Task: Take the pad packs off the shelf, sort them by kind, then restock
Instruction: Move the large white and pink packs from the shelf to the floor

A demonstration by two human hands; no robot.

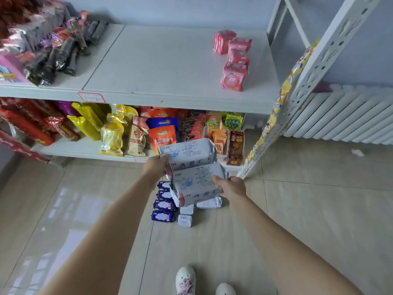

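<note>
Two white packs [192, 167] are gripped, left hand [155, 167] and right hand [232, 187] at opposite ends; the upper one could slip off, being held on one side only.

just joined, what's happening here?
A person holds two white pad packs between the left hand and right hand, in front of the shelf. Four pink packs stand in a row on the upper shelf. On the floor, purple packs and small white packs lie in sorted rows.
</note>
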